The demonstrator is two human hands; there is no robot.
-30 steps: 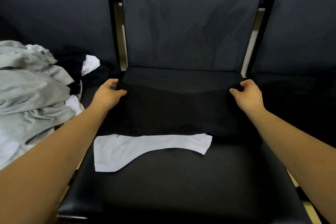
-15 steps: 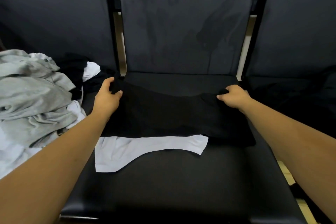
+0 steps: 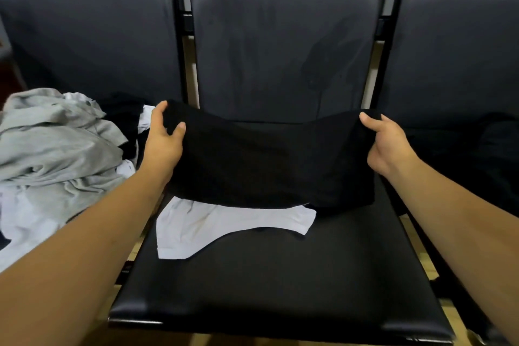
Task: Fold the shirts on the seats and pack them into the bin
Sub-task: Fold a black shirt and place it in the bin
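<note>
Black shirt [image 3: 269, 160] is on the middle seat [image 3: 280, 303], toward the back of the cushion. Its far edge is raised off the cushion and its near edge lies on it. The left hand [image 3: 164, 140] is clamped on the far left corner, thumb over the cloth and fingers curled behind. The right hand [image 3: 387, 143] pinches the far right corner the same way, so both hands are closed on fabric. This looks like a fold in mid-flight, the far half about to be carried toward the seat's front, so I'd call this shirt partly folded and not yet packed. A white piece of cloth [image 3: 224, 225] pokes out from under the shirt's near edge, toward the seat's front; whether it is part of this shirt or a separate one, I can't tell. On the seat to the left of the middle seat sits a rumpled pile of grey, white and black garments [image 3: 56, 143], all unfolded, so plenty of work is left. To the right of the middle seat lies something dark [image 3: 483, 149], too murky to name. No bin is in shot, and no brand, label or lettering can be read.
</note>
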